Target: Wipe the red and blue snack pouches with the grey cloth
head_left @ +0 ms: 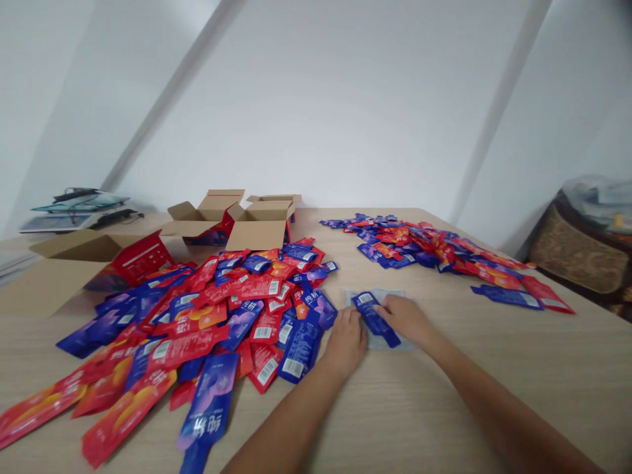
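A blue packet with a white label lies slanted over a clear plastic bag on the wooden table. My right hand is closed on the packet's right edge, thumb and fingers together. At the bag's left edge rests my left hand, its fingers curled down close to the packet; whether they hold anything is hidden. Just left of it is a large pile of red and blue packets.
A second pile of packets spreads over the right rear. Open cardboard boxes stand at the left and back, with stacked flat items behind them. A patterned chair is beyond the right edge.
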Demonstrator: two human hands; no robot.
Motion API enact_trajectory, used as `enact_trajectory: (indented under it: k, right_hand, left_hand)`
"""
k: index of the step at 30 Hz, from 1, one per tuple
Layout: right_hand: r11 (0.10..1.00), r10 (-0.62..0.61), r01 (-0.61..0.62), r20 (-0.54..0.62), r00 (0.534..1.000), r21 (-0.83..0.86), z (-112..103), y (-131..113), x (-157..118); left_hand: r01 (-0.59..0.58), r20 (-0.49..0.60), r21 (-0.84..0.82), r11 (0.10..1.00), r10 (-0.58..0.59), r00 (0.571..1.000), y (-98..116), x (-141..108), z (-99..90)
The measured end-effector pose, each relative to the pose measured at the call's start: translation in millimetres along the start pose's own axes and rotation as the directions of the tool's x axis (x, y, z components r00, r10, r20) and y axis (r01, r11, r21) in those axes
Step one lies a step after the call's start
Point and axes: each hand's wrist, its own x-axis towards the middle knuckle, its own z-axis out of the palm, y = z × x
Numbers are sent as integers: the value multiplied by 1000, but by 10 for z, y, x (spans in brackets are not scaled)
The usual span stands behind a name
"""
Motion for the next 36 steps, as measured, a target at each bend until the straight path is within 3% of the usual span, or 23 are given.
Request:
enact_trajectory:
  k: [4,8,13,17,19,22,26,31,36]
  right_hand:
    - [998,10,-14,-61,998,-62,132,-134,3]
    - [996,14,-17,-36,999,-83,137,27,36]
    - [972,204,-210,-66,977,-105,41,328,2]
    - [946,324,-323,-93,942,19,-108,316,-39]
    - [951,298,-281,-130,946,133,-180,236,-66]
    - [949,161,-103,-177,971,298,-206,94,-105]
    - [976,38,6,-197,980,217,-33,-26,-117]
    - [998,-12,23,-223,975,50,193,29,-73]
    - [993,101,-87,-183,978,85,154,307,-32]
  left_hand:
    - [-12,37,170,985,6,999,42,10,29]
    - [-48,87,295,954,23,996,101,17,40]
    - [-26,98,299,954,-4,995,147,-3,12]
    - [-22,83,239,971,2,997,129,-31,0]
    - [-5,66,213,977,-10,998,116,-44,0]
    - [24,47,187,982,-33,998,109,-59,-3]
    - [21,35,196,980,-29,999,115,-65,-11]
    - [2,74,241,971,-21,997,134,-57,-12]
    - [11,84,269,963,-35,996,147,-62,-15]
